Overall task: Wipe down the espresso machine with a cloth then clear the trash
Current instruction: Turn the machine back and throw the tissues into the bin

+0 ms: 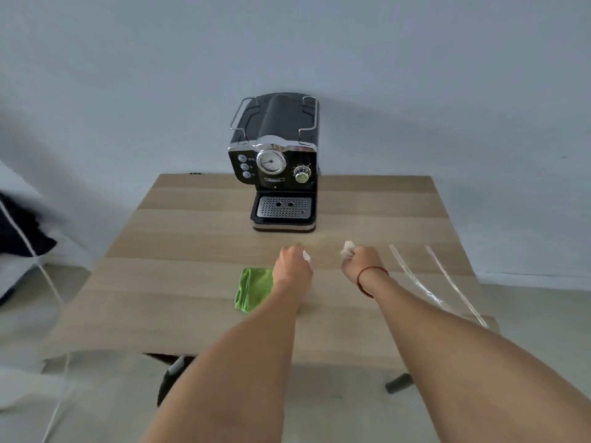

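A black espresso machine (277,164) with a round gauge and a steel drip tray stands at the back of the wooden table (192,282). A folded green cloth (251,289) lies on the table, just left of my left forearm. My left hand (294,262) is closed over a small white scrap of paper trash (306,255). My right hand (359,259), with a red string on its wrist, is closed on a crumpled white scrap (346,248). Both hands hover over the table in front of the machine.
Two clear plastic strips (415,279) lie on the table's right side, reaching toward its front right edge. A dark bag (19,231) and white cords sit at the far left. Table legs show below the front edge.
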The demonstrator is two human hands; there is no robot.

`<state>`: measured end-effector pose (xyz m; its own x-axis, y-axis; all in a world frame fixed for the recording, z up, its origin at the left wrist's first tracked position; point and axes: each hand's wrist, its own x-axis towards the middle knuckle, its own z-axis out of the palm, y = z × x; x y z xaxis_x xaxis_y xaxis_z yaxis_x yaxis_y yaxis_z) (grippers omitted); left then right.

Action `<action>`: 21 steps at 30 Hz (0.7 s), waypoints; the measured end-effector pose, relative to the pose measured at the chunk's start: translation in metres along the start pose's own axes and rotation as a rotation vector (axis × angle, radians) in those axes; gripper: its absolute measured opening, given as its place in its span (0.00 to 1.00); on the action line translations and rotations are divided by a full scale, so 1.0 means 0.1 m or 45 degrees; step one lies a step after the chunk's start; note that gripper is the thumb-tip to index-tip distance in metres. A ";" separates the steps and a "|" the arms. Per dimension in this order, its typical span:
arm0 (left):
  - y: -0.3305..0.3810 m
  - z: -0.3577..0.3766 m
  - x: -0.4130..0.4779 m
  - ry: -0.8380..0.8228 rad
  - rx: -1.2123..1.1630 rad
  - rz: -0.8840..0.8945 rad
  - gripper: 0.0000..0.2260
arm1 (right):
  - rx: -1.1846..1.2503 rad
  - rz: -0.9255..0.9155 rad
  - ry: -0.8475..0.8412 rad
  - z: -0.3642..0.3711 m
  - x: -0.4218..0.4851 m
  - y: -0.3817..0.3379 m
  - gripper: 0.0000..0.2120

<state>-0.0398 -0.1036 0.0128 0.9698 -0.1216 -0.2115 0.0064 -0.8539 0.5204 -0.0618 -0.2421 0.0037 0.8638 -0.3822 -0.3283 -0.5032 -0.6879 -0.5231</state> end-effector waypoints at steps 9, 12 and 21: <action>-2.08 -1.42 -0.20 0.287 -0.161 -0.486 0.13 | 0.128 -0.401 -0.312 1.39 -0.73 -2.04 0.16; -2.87 -1.57 -0.41 0.297 -0.159 -0.649 0.13 | 0.070 -0.431 -0.517 2.13 -1.04 -2.41 0.18; -4.41 -0.87 -0.89 0.206 -0.461 -1.114 0.13 | -0.095 -0.239 -0.779 3.86 -1.37 -2.21 0.15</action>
<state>-0.1073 0.3280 -0.1264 0.6073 0.5791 -0.5439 0.7928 -0.3974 0.4621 -0.0793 0.1999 -0.1392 0.7547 0.1548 -0.6375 -0.3228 -0.7584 -0.5663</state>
